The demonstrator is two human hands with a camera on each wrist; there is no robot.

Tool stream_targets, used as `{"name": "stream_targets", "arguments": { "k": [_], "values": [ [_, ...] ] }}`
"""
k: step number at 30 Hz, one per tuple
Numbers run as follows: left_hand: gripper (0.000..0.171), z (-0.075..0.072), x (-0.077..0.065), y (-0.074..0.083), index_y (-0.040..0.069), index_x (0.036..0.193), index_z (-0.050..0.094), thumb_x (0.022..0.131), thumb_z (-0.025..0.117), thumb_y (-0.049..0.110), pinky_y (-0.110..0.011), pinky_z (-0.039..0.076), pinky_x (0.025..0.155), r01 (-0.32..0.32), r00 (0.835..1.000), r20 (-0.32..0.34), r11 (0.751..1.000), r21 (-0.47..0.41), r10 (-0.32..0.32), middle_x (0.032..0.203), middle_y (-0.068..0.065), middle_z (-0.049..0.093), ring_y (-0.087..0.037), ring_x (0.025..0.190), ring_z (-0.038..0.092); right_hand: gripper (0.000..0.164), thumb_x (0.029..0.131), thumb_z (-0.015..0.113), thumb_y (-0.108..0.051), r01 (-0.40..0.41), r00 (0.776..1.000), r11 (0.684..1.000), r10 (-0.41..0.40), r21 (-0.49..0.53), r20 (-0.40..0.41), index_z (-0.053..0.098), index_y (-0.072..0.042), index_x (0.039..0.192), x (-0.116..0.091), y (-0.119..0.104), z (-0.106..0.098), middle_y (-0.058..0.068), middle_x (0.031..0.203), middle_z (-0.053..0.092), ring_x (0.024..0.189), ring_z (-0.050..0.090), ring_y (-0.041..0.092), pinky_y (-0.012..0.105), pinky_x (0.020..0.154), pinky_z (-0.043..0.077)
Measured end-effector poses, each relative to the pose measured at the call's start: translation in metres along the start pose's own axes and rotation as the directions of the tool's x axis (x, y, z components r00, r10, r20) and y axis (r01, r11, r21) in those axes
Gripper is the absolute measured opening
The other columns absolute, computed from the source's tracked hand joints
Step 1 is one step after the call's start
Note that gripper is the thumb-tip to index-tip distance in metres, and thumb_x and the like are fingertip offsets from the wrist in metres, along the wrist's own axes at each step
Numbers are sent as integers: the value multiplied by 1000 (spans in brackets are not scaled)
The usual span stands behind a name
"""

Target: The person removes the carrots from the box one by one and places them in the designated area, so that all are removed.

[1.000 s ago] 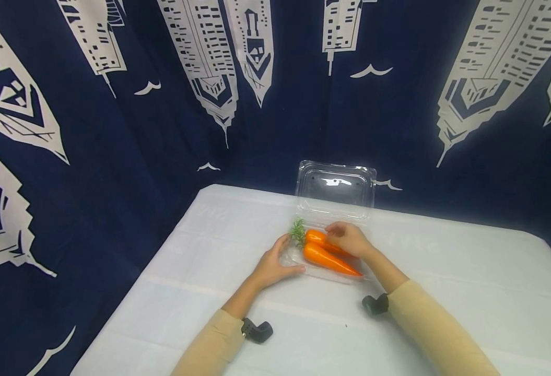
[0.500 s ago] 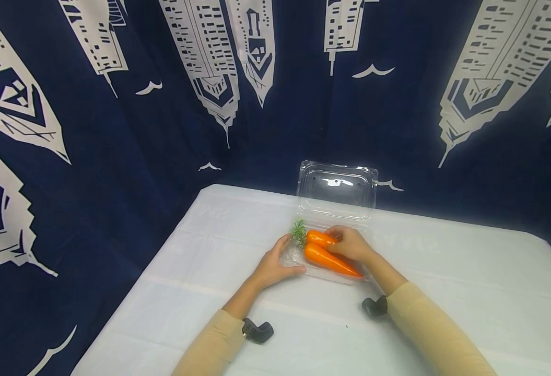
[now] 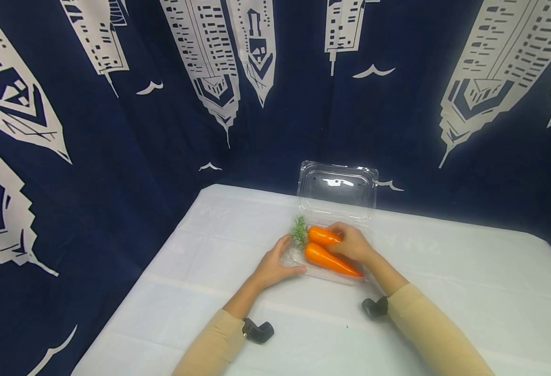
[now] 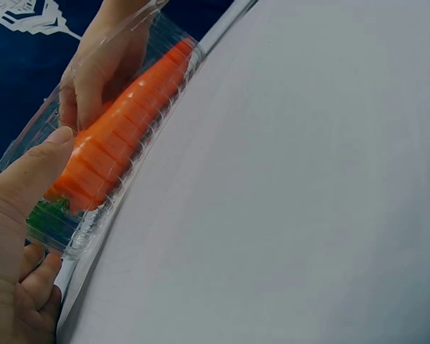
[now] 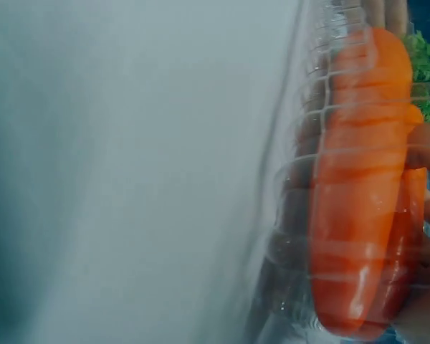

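Note:
A clear plastic container (image 3: pixel 324 277) with its lid raised holds two orange carrots with green tops (image 3: pixel 300 232). My right hand (image 3: pixel 352 244) pinches the far carrot (image 3: pixel 322 236) near its middle, its tip hidden by the hand. The near carrot (image 3: pixel 330 260) lies along the front of the container; through the clear wall it also shows in the right wrist view. My left hand (image 3: pixel 273 265) grips the container's left end. In the left wrist view its thumb (image 4: pixel 32 172) is on the near rim, with the other fingers curled at the end.
The hinged lid (image 3: pixel 336 190) stands upright behind the container, by the far edge of the white-covered table (image 3: pixel 186 261). A dark blue curtain (image 3: pixel 294 125) with white building prints hangs behind. Each wrist wears a black camera (image 3: pixel 258 331).
My right hand has taken hold of the far carrot and shifted it slightly up and away from the near one. The left hand and the container stay where they were.

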State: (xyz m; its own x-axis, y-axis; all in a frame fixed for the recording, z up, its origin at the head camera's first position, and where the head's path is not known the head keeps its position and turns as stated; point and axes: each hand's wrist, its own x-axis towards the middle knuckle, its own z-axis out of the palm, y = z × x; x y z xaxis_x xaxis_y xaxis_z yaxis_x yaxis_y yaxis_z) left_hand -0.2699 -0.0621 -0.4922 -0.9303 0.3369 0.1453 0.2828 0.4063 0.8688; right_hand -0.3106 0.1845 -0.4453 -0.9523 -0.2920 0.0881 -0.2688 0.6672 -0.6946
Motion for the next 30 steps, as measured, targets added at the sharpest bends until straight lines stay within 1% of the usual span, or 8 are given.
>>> {"name": "stream_targets", "arguments": {
  "k": [6, 9, 13, 16, 21, 25, 30],
  "values": [
    [98, 1, 1, 1, 21, 145, 25, 67, 78, 49, -43, 26, 107, -2, 1000, 4, 1000, -8, 2, 145, -5, 34, -20, 132, 32, 45, 71, 73, -9, -6, 1000, 997, 9, 80, -27, 59, -3, 113, -4, -5, -6, 14, 105, 61, 96, 55, 31, 46, 86, 46],
    [99, 1, 1, 1, 19, 145, 25, 67, 78, 49, -42, 25, 108, 1, 1000, 7, 1000, -7, -1, 145, -5, 34, -20, 132, 32, 45, 71, 72, -9, -31, 999, 994, 35, 105, -34, 58, -5, 114, -5, -8, -9, 15, 108, 60, 100, 54, 32, 47, 87, 45],
    [100, 1, 1, 1, 18, 146, 24, 67, 78, 49, -43, 25, 108, 5, 1000, 8, 1000, 0, -5, 146, -5, 33, -20, 132, 31, 45, 73, 72, -13, -67, 996, 991, 73, 118, -49, 58, -8, 115, -7, -14, -14, 14, 110, 60, 102, 53, 32, 47, 87, 45],
    [100, 1, 0, 0, 18, 146, 23, 68, 78, 49, -44, 24, 108, 6, 1000, 8, 1000, 1, -6, 146, -4, 33, -20, 132, 31, 44, 74, 72, -15, -69, 995, 989, 78, 130, -67, 57, -7, 116, -9, -17, -18, 14, 111, 60, 102, 53, 32, 47, 87, 45],
    [99, 1, 0, 0, 20, 146, 23, 68, 77, 49, -45, 25, 107, 6, 1000, 9, 1000, -1, -6, 146, -4, 32, -21, 132, 31, 46, 77, 71, -13, -66, 992, 983, 83, 172, -97, 54, -3, 119, -16, -19, -24, 16, 115, 57, 104, 51, 33, 47, 88, 46],
    [99, 1, 0, 0, 22, 146, 23, 68, 77, 50, -46, 24, 107, 8, 1000, 11, 1000, 0, -8, 146, -3, 32, -22, 133, 31, 50, 79, 71, -15, -73, 987, 977, 99, 198, -126, 51, -2, 122, -25, -22, -32, 18, 117, 55, 105, 50, 34, 46, 85, 48],
    [99, 1, 0, 0, 22, 145, 24, 67, 78, 51, -46, 24, 107, 14, 1000, 4, 1000, 5, -14, 146, -3, 33, -22, 133, 31, 53, 80, 70, -19, -100, 978, 975, 133, 197, -161, 48, -2, 125, -36, -23, -41, 19, 119, 53, 105, 50, 34, 40, 79, 52]
  ]
}}
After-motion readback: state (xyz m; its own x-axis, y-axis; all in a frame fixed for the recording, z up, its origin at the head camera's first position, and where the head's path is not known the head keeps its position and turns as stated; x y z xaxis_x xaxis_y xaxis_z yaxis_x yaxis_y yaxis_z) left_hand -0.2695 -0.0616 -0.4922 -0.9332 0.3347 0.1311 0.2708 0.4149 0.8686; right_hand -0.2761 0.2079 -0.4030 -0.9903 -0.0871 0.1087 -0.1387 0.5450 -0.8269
